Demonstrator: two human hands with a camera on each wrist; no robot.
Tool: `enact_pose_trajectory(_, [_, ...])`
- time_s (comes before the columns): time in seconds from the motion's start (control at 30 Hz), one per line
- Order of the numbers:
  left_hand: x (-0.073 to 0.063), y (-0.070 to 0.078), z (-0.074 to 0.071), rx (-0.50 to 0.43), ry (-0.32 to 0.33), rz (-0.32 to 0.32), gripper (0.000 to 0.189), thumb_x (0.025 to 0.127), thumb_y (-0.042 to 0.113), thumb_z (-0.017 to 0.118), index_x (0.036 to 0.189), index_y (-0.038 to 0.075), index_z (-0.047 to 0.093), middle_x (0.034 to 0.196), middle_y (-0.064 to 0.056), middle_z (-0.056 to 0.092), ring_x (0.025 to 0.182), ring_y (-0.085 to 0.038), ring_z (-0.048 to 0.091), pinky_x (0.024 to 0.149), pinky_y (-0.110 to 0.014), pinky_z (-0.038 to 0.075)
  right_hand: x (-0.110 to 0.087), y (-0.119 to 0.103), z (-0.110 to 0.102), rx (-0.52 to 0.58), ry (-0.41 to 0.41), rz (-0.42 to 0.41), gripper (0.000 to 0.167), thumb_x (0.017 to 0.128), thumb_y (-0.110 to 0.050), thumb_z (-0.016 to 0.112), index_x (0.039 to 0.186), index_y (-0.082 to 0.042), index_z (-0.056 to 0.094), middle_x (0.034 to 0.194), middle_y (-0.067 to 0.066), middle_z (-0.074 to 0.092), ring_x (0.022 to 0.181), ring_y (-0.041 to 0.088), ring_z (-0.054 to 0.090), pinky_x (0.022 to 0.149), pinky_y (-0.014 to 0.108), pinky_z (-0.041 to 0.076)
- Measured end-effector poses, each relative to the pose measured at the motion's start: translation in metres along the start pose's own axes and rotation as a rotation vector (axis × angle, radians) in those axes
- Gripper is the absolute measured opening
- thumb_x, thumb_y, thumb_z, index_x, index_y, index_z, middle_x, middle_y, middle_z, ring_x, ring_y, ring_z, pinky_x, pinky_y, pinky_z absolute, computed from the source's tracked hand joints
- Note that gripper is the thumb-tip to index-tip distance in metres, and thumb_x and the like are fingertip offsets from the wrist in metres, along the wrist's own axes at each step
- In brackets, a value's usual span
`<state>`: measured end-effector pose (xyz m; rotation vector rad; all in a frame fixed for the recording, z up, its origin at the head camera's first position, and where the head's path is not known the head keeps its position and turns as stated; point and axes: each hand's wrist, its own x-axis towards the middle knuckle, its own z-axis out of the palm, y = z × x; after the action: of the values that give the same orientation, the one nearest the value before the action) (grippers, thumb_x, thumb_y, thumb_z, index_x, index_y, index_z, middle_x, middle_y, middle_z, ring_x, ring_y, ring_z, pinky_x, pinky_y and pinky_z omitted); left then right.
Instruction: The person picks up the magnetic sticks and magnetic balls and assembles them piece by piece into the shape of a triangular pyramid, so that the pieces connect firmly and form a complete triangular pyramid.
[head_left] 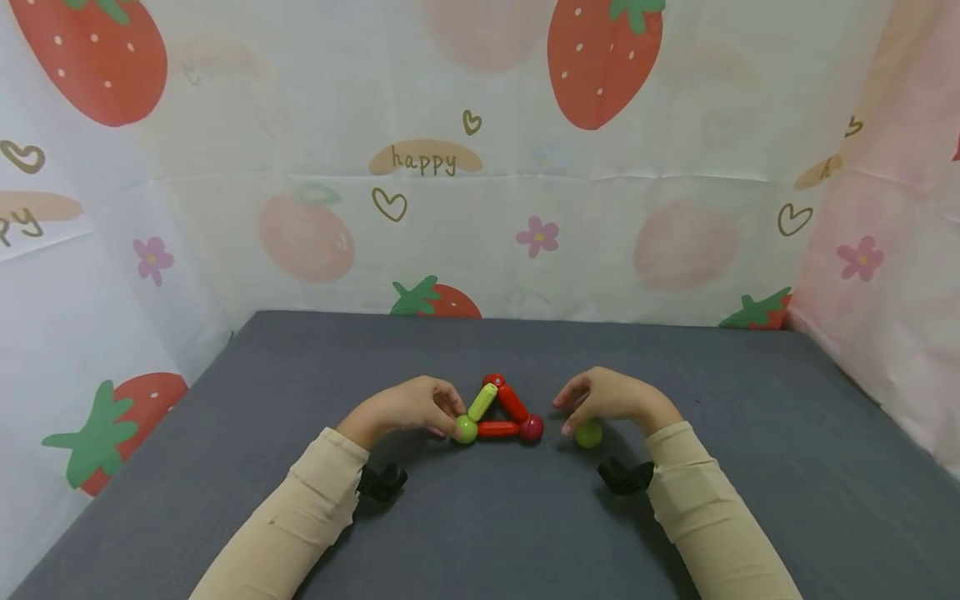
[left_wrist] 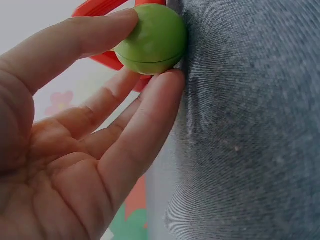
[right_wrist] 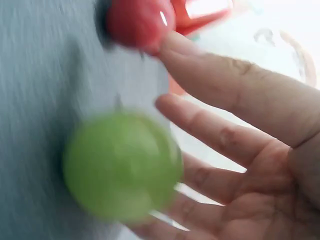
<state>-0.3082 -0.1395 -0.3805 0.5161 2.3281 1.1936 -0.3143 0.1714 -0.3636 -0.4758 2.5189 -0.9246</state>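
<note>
A small triangle of rods and balls lies on the dark grey table. Its near left corner is a green ball point(head_left: 467, 430), which my left hand point(head_left: 417, 406) pinches between thumb and fingertips. From that ball a yellow-green rod point(head_left: 482, 402) runs to a red ball point(head_left: 493, 381) at the back. A red rod point(head_left: 497, 429) runs along the near side to another red ball point(head_left: 532, 428), and a second red rod point(head_left: 513, 402) closes the right side. My right hand point(head_left: 611, 396), fingers spread loosely, hovers beside a loose green ball point(right_wrist: 122, 165); whether they touch is unclear.
A dark grey cloth table point(head_left: 480, 533) spreads under both arms. Behind and beside it hangs a pale curtain point(head_left: 465, 225) printed with strawberries, hearts and flowers. Each wrist carries a black camera mount, the left one point(head_left: 382, 482) and the right one point(head_left: 626, 476).
</note>
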Motion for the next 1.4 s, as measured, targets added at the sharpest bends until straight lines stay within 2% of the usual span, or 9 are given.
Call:
enact_pose_trajectory(0.2, [0.001,0.000,-0.001,0.003,0.021,0.012,0.027,0.084,0.009,0.076,0.109,0.000,0.067,0.103,-0.012,0.071,0.082,-0.013,0.065,0.078,-0.030,0.058,-0.009,0.015,-0.016,0.036,-0.076,0.055,0.038,0.080,-0.014,0.082,0.115,-0.004,0.070,0.118,0.011,0.068,0.100,0.017,0.065,0.089,0.036,0.057])
enact_pose_trajectory(0.4, [0.003,-0.004,0.000,-0.007,0.045,0.013,0.027,0.085,0.010,0.076,0.109,0.001,0.068,0.106,-0.012,0.071,0.084,-0.013,0.065,0.078,-0.029,0.057,-0.012,0.018,-0.016,0.106,-0.108,0.061,0.029,0.081,-0.014,0.081,0.107,-0.002,0.074,0.104,0.005,0.073,0.088,0.012,0.068,0.084,0.034,0.060])
enact_pose_trajectory(0.6, [0.004,-0.006,0.002,-0.009,0.060,0.024,0.028,0.084,0.011,0.077,0.109,0.001,0.069,0.108,-0.013,0.072,0.087,-0.013,0.066,0.081,-0.030,0.057,-0.012,0.019,-0.015,0.105,-0.081,0.065,0.027,0.080,-0.012,0.081,0.104,-0.001,0.075,0.097,0.004,0.075,0.083,0.011,0.069,0.081,0.032,0.060])
enact_pose_trajectory(0.77, [0.005,-0.004,0.003,-0.001,0.074,0.024,0.027,0.084,0.012,0.078,0.109,0.003,0.070,0.109,-0.011,0.072,0.089,-0.014,0.065,0.080,-0.030,0.057,-0.011,0.020,-0.015,0.116,-0.021,0.030,0.030,0.084,-0.016,0.079,0.110,-0.002,0.075,0.109,0.009,0.074,0.090,0.014,0.070,0.084,0.035,0.060])
enact_pose_trajectory(0.87, [0.004,-0.003,0.003,-0.008,0.076,0.021,0.027,0.084,0.012,0.078,0.108,0.004,0.070,0.109,-0.010,0.071,0.088,-0.014,0.065,0.079,-0.029,0.056,-0.010,0.019,-0.015,0.182,0.005,-0.003,0.034,0.087,-0.019,0.076,0.116,-0.002,0.073,0.114,0.010,0.073,0.095,0.017,0.071,0.090,0.038,0.059])
enact_pose_trajectory(1.03, [0.003,-0.002,0.004,-0.011,0.081,0.021,0.026,0.084,0.012,0.077,0.108,0.004,0.071,0.109,-0.008,0.070,0.084,-0.013,0.064,0.078,-0.028,0.055,-0.007,0.019,-0.013,0.301,0.028,-0.036,0.040,0.089,-0.020,0.075,0.123,0.000,0.068,0.112,0.007,0.074,0.099,0.016,0.071,0.095,0.039,0.057])
enact_pose_trajectory(1.4, [0.003,-0.002,0.004,-0.020,0.082,0.021,0.025,0.084,0.012,0.078,0.107,0.004,0.071,0.108,-0.008,0.071,0.083,-0.013,0.063,0.077,-0.028,0.054,-0.004,0.014,-0.010,0.375,0.101,-0.043,0.043,0.088,-0.018,0.076,0.125,0.002,0.067,0.116,0.008,0.073,0.095,0.011,0.071,0.097,0.041,0.056])
